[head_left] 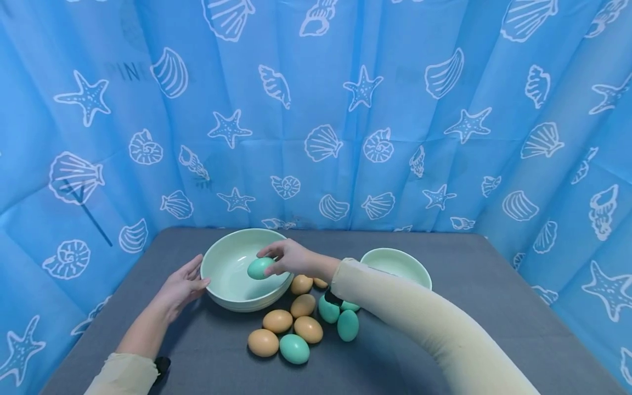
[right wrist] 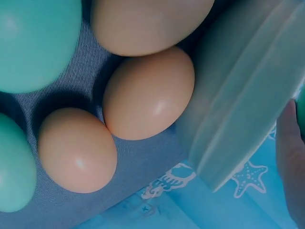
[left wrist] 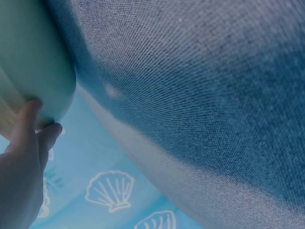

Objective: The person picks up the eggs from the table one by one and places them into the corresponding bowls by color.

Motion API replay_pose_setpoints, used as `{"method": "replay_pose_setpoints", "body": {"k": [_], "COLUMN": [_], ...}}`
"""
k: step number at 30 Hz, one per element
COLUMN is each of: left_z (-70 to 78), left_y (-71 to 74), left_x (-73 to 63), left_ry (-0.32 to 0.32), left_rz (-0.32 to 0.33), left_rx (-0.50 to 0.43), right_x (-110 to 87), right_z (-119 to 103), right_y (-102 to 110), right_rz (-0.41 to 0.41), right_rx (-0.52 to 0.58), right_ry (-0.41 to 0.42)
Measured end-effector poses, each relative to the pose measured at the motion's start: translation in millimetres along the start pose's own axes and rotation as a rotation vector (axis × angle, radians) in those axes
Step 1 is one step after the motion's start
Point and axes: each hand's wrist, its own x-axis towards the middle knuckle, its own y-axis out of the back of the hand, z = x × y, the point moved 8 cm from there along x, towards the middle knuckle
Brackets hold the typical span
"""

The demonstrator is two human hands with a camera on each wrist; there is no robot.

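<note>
A large pale green bowl (head_left: 222, 260) stands on the left of the table. Over its inside, my right hand (head_left: 292, 258) pinches a teal egg (head_left: 258, 269) between thumb and fingers. My left hand (head_left: 179, 288) rests against the bowl's left side, its fingers fairly straight; the left wrist view has thumb and fingertips at the outer wall (left wrist: 38, 62). Brown eggs (head_left: 277, 321) and teal eggs (head_left: 294, 349) lie in a loose group to the right and front of the bowl. In the right wrist view, a brown egg (right wrist: 150, 95) lies close beside the bowl's wall (right wrist: 238, 100).
A smaller pale green bowl (head_left: 395, 262) stands farther right, partly hidden behind my right sleeve (head_left: 410, 307). The sleeve also covers some teal eggs. Grey cloth covers the table (head_left: 494, 329), and a blue shell-patterned curtain (head_left: 321, 181) hangs along its back and sides.
</note>
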Motion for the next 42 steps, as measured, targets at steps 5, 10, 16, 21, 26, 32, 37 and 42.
{"method": "replay_pose_setpoints", "body": {"k": [5,10,16,21,26,32,37,42], "left_z": [-0.5,-0.5,1.0,1.7,0.5,-1.4,-0.8,0.7], "left_y": [0.9,0.6,-2.2,-3.5,-1.9,-1.9,-2.7,-2.6], "left_x": [0.7,0.4,1.2,1.0,-0.6,-0.6,-1.6,-3.2], "left_ry": [0.007,0.009,-0.007,-0.002,0.011,0.019,0.016,0.013], "left_rz": [0.012,0.02,0.023,0.02,0.004,0.008,0.008,0.005], "left_rx": [0.008,0.019,0.02,0.011,-0.004,-0.013,-0.009,-0.012], "right_x": [15.0,25.4,38.0,44.7,49.9,53.6,55.3,57.3], "right_z": [7,11,20,30,33,39,41,43], "right_y": [-8,-17,-23,-27,-32,-39,-40,-41], "right_rz": [-0.061,-0.141,-0.222,-0.272,-0.296,-0.319,-0.324,-0.322], "right_rx": [-0.056,-0.096,-0.111,-0.123,-0.141,-0.196,-0.246,-0.254], "right_ry": [-0.048,-0.08,-0.111,-0.165,-0.193,-0.204,-0.209,-0.225]}}
